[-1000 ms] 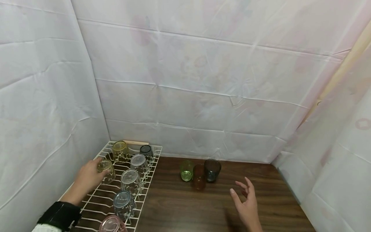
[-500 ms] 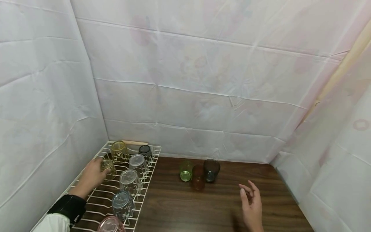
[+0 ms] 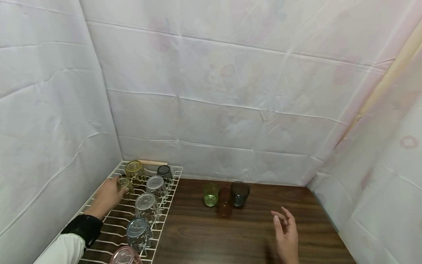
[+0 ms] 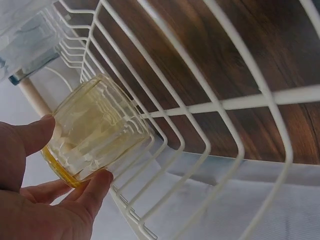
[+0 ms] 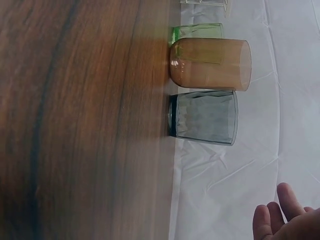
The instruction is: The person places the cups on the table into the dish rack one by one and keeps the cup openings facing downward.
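My left hand (image 3: 107, 197) grips a small yellow glass (image 4: 97, 127) that stands upside down at the left side of the white wire rack (image 3: 112, 232). The thumb lies on one side of its base and the fingers on the other, as the left wrist view shows. Just behind it on the rack is another yellow upturned glass (image 3: 134, 172). My right hand (image 3: 286, 236) hovers over the brown wooden table (image 3: 201, 238), fingers relaxed and holding nothing. To its left stand a dark grey glass (image 5: 205, 117), an amber glass (image 5: 212, 64) and a green glass (image 3: 210, 195), all upright.
Along the rack's right side, several upturned glasses form a row: a dark one (image 3: 165, 173), clear ones (image 3: 147, 207), a blue one (image 3: 138, 233) and a pink one (image 3: 126, 255). White sheeting (image 3: 211, 124) encloses the table at the back and sides.
The left hand and its yellow glass have shifted a little back and to the right, closer to the rear yellow glass. My right hand moved slightly right, then stayed still.
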Demonstrator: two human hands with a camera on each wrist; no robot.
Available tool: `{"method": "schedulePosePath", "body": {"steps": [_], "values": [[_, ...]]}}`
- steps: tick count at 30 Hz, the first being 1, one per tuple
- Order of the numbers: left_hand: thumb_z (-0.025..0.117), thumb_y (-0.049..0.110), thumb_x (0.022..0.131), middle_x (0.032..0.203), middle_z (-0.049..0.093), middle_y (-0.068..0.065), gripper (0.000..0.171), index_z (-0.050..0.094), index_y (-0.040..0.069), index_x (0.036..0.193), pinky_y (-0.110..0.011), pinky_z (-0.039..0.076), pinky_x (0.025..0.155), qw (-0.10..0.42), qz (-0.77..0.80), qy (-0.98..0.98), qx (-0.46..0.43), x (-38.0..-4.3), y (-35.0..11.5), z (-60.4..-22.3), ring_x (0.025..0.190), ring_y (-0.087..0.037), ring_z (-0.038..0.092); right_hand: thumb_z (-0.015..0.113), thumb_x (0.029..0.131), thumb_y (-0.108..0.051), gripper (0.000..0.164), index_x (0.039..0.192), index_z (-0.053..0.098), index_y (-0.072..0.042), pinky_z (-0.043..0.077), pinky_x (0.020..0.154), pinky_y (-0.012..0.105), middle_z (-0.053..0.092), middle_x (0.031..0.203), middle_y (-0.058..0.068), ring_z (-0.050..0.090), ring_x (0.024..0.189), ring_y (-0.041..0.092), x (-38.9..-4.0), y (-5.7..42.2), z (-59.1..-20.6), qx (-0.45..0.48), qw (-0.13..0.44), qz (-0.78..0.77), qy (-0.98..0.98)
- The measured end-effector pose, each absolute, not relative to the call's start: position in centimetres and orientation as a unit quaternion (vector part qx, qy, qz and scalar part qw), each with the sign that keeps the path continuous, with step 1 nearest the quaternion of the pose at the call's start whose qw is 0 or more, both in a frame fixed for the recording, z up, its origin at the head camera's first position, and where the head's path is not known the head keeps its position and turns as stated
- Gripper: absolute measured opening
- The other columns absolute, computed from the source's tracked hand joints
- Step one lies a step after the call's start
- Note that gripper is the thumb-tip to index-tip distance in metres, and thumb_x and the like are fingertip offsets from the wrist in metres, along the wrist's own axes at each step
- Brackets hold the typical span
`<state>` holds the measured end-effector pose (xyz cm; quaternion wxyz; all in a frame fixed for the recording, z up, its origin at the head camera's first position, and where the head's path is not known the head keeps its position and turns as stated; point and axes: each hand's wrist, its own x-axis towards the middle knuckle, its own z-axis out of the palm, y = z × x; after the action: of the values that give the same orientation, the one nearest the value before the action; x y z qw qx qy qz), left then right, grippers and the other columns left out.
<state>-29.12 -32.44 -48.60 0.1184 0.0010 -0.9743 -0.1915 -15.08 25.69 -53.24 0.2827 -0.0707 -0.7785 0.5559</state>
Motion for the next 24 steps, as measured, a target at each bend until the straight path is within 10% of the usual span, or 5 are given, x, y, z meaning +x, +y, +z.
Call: {"method": "schedulePosePath", "body": {"steps": [24], "values": [[0.071, 0.022, 0.100, 0.130, 0.054, -0.051, 0.071, 0.039, -0.023, 0.145, -0.073, 0.049, 0.101, 0.114, -0.206, -0.972, 0.010, -29.16, -32.25, -48.44, 0.121, -0.066, 0.054, 0.054, 0.112, -0.010, 0.041, 0.151, 0.046, 0.001, 0.045, 0.091, 0.004, 0.069, 0.113, -0.018, 0.062, 0.103, -0.013, -14.46, 25.51, -53.68, -0.077, 0.285, 0.559, -0.775]]}}
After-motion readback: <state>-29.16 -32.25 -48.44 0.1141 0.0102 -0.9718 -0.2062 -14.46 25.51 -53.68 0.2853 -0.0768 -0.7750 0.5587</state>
